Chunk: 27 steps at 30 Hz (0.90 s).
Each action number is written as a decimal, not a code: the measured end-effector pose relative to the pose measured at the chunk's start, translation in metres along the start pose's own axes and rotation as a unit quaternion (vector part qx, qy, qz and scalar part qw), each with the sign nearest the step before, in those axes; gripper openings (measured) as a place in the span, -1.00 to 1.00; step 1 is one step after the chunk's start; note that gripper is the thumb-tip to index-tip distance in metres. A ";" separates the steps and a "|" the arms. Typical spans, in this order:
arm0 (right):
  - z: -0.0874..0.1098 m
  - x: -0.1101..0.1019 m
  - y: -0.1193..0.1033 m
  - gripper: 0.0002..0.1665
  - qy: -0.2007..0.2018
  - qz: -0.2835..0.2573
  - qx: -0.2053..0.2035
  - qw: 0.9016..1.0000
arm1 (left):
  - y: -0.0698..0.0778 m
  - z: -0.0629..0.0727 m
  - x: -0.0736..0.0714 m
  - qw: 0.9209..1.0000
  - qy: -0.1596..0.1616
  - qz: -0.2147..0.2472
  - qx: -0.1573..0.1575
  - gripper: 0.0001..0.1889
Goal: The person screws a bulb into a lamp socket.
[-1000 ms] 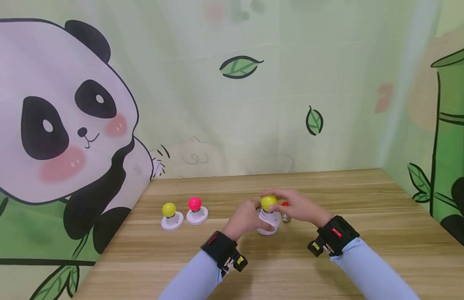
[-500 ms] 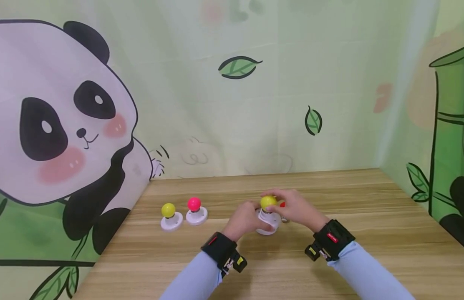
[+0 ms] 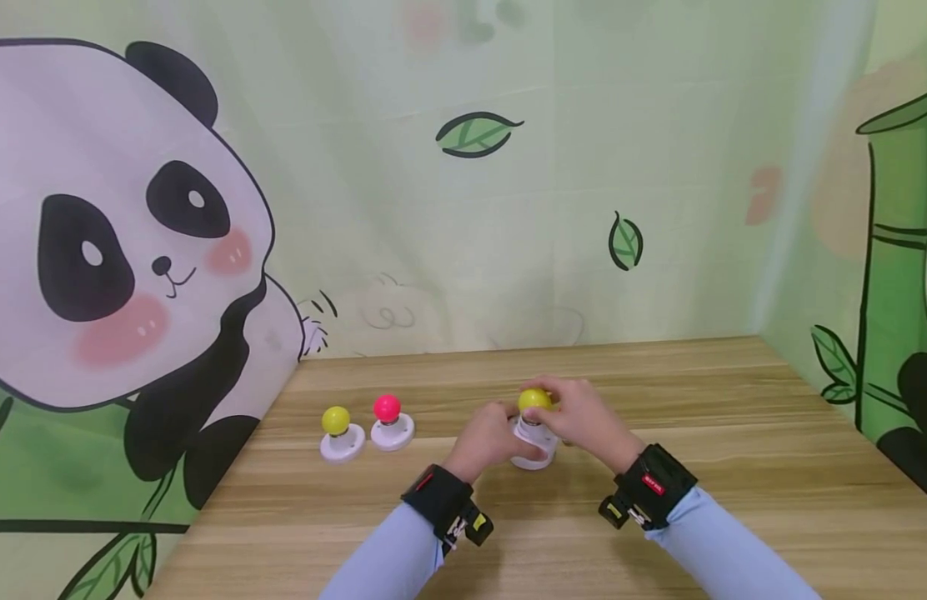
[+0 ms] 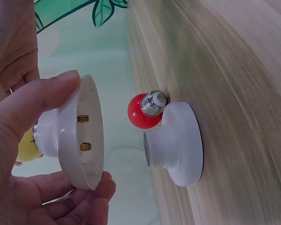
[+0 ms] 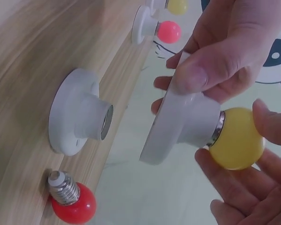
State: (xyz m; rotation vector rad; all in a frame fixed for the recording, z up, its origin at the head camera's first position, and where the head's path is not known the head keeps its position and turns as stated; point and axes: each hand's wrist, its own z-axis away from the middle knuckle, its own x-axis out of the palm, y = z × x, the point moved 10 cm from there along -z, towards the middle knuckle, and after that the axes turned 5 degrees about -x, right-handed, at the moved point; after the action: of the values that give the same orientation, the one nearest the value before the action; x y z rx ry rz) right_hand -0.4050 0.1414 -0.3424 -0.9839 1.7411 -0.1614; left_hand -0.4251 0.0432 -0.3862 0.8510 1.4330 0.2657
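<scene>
My left hand [image 3: 484, 440] grips a white lamp holder [image 5: 170, 126] by its round base, thumb on one side and fingers on the other. In the left wrist view the base's hollow underside shows two brass terminals [image 4: 84, 119]. A yellow light bulb [image 5: 238, 139] sits in the holder's mouth, a silver ring of its screw base visible. The thumb and fingers of my right hand [image 3: 587, 419] pinch this bulb. Both wrist views show the holder raised off the table. A second white lamp holder [image 4: 178, 145] stands below it, with a red bulb [image 4: 142, 112] lying beside it.
To the left on the wooden table [image 3: 448, 533] stand two white holders, one with a yellow bulb [image 3: 336, 421] and one with a pink-red bulb [image 3: 387, 408]. A printed panda curtain [image 3: 403, 208] rises behind the table's back edge.
My right wrist and forearm have swung a little left while the fingers stay on the yellow bulb. The right hand now covers the red bulb in the head view. My left hand keeps its place.
</scene>
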 end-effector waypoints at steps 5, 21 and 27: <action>0.000 0.002 -0.002 -0.57 0.001 0.008 0.008 1.000 | -0.002 0.001 -0.001 1.000 0.000 0.002 -0.006 -0.42; -0.001 -0.022 0.021 -0.44 -0.021 0.034 -0.005 0.999 | -0.009 0.003 -0.008 0.999 -0.010 0.032 -0.028 -0.33; 0.007 -0.028 0.059 -0.71 -0.074 0.119 0.073 0.987 | -0.013 0.001 -0.009 0.999 -0.004 0.019 -0.029 -0.34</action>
State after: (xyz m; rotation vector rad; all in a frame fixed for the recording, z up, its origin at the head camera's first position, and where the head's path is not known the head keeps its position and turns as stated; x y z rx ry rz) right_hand -0.4280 0.2016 -0.3570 -0.6603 1.6689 -0.0586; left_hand -0.4298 0.0281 -0.3878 0.8320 1.3959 0.3310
